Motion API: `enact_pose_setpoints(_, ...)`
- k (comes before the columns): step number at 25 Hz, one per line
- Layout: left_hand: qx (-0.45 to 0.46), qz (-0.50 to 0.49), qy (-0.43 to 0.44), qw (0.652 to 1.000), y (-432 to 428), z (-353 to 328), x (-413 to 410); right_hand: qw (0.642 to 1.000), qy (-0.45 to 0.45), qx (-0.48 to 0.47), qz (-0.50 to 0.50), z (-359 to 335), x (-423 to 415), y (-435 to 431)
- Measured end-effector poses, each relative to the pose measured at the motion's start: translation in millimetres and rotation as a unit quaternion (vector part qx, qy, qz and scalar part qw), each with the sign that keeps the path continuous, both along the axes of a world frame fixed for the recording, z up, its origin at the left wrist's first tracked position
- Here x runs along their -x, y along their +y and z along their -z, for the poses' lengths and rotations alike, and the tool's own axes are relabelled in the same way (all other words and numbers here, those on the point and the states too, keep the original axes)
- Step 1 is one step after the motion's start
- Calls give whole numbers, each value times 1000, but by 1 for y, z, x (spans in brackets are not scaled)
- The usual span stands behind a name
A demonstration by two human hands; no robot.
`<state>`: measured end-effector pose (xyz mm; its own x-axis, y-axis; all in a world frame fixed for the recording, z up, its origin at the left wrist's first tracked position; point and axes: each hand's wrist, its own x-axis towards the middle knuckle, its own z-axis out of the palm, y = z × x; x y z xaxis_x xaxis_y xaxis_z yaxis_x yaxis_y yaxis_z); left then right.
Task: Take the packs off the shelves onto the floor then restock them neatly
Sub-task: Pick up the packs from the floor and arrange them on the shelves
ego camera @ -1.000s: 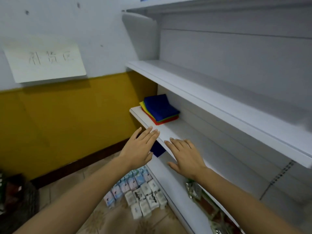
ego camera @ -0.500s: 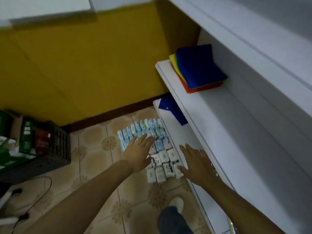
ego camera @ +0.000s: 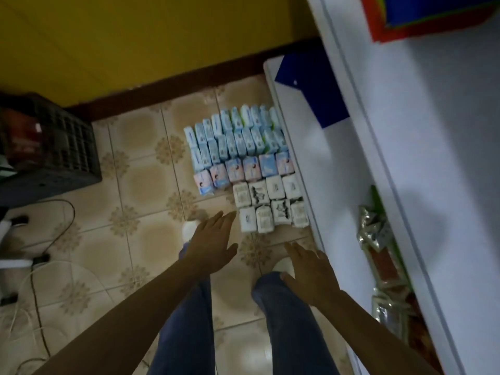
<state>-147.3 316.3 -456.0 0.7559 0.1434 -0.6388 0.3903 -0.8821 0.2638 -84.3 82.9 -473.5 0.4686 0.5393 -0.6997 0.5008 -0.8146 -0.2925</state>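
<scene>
Both hands reach forward and down with palms facing the floor, fingers straight and close together, holding nothing. They are apart from each other. Left hand sits at the centre of the frame, its fingertips just beside the nearest white pack; whether they touch it cannot be told. Right hand is lower and to the right, near the front edge of the bottom shelf.

Packs stand on the tiled floor in tidy rows at the centre of the frame, pressed up against the bottom shelf. The farthest rows are light blue packs, then one row of pink and blue packs, then two rows of white packs nearest the hands.

White shelving fills the right side of the frame. A stack of coloured cloths, blue on top, lies on a shelf at the upper right. A dark blue card rests on the bottom shelf. Shiny foil packets, blurred, lie lower right under the shelf edge.

The person's legs in blue jeans fill the lower centre. A dark plastic crate sits at the left, with cables trailing on the floor below it. A yellow wall with brown skirting runs across the top.
</scene>
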Motion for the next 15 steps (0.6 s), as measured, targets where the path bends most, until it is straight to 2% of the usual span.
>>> enact_pose_setpoints(7, 70, -48, 106, 991, 43, 182, 0, 977, 119, 93, 151, 175, 18, 31)
enact_pose_setpoints(11, 112, -166, 168, 965, 83, 305, -8, 985, 41, 108, 132, 277, 9, 78)
enact_pose_setpoints(15, 115, -187, 199, 955, 107, 422, -44, 993, -49, 71, 85, 384, -9, 149)
